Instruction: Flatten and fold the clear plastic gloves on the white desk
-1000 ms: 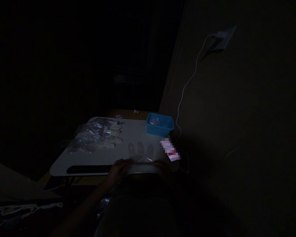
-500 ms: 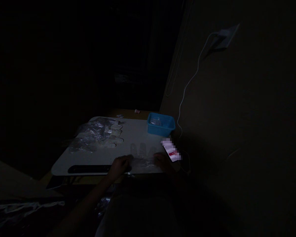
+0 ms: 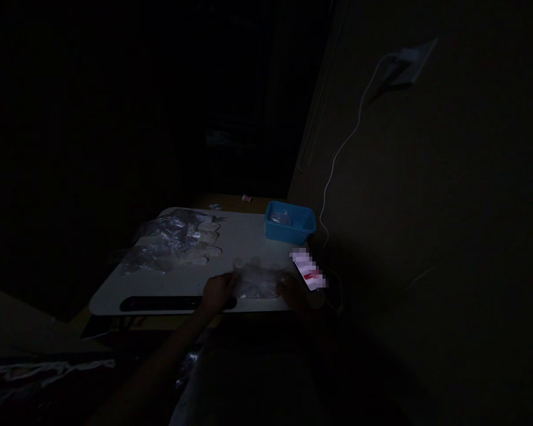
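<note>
The scene is very dark. A clear plastic glove (image 3: 256, 278) lies crumpled on a small white table (image 3: 244, 242) near its front edge. My left hand (image 3: 217, 293) pinches the glove's left side and my right hand (image 3: 292, 291) pinches its right side. Both hands rest at the table's near edge. The fingers are dim but look closed on the plastic.
A heap of clear plastic gloves (image 3: 169, 242) covers the table's left part. A blue bin (image 3: 289, 222) stands at the back right. A lit phone (image 3: 310, 272) lies at the right edge, with a white cable (image 3: 337, 157) running up the wall to a socket (image 3: 406, 59).
The glove lay flat with its fingers spread; now it is folded or bunched toward the table's middle. Both hands have moved a little forward onto the table with it.
</note>
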### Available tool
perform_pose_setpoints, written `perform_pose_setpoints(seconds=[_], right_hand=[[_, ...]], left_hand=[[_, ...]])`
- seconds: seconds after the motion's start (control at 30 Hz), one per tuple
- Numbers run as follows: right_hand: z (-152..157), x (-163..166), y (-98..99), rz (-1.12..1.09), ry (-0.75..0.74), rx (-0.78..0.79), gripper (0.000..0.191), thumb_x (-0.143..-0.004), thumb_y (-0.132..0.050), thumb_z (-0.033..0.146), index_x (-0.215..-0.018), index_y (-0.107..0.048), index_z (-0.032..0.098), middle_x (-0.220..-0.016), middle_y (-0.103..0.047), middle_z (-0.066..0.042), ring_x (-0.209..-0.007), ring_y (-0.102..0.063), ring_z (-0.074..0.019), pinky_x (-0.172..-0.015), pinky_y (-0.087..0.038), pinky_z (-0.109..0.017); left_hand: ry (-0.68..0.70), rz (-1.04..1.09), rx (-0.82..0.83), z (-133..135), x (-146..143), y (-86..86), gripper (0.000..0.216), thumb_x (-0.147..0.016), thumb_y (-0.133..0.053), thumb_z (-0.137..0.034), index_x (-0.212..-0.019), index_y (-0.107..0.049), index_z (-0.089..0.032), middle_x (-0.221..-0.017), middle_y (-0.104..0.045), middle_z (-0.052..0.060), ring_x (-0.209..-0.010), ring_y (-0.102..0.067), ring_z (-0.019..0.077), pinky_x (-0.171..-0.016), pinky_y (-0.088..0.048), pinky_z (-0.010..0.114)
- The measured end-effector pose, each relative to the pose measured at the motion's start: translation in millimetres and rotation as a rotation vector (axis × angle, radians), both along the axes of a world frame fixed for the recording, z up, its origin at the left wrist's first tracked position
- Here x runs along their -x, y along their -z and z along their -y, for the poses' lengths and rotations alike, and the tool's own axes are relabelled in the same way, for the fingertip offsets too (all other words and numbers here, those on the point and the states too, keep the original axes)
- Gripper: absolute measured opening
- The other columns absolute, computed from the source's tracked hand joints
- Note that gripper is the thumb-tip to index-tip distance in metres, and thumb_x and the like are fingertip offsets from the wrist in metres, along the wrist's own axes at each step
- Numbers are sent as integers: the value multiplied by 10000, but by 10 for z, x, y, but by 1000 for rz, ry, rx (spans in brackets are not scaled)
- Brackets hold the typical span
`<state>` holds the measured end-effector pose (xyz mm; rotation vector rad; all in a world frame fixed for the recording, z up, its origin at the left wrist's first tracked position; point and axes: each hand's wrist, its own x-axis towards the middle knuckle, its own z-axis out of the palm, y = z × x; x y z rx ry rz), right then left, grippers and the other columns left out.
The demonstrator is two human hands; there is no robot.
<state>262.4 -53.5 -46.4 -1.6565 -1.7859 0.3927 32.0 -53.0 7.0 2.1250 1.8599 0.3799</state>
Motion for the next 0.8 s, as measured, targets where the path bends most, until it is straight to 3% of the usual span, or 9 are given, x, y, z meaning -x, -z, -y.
perform_pose_setpoints(seconds=[0.17,0.33,0.43,0.63,0.8], right_hand=[[29,18,-16,-6,43,86,259,-726,-500,190,-963,-606,189,-923,-664,-64,-792,-618,-190,-703,-476,-302],[66,78,-143,7,122,174,318,-759,-490,238,-1060,-574,177,-1043,-631,-80,-980,-571,-202,-872,-419,-329],[77,96,-198,-4,114,150,297,-756,-498,246,-1033,-588,185,-1104,-602,-82,-1055,-530,-206,-917,-391,-334],[120,86,-230,-93,95,228,374,-717,-525,213,-1090,-554,214,-953,-652,-41,-920,-590,-193,-833,-440,-324],[159,99,-302,-116,68,240,342,-721,-522,210,-1060,-566,214,-989,-639,-37,-954,-574,-185,-856,-419,-312]], left_hand=[[0,-83,-6,7,-18,-23,412,-886,-281,-369,-914,-646,-180,-880,-691,88,-795,-639,185,-618,-387,242],[0,-189,1,60,-42,-81,408,-885,-266,-364,-908,-627,-176,-842,-686,85,-787,-630,189,-638,-374,254],[-5,-226,-33,81,-55,-106,405,-889,-256,-343,-915,-622,-172,-843,-681,91,-798,-623,201,-677,-372,277],[-32,-262,-91,57,-68,-61,389,-882,-271,-334,-884,-622,-165,-794,-671,98,-784,-617,211,-682,-359,293],[-46,-268,-110,38,-57,-21,363,-873,-289,-319,-900,-618,-169,-775,-667,99,-772,-615,220,-681,-356,302]])
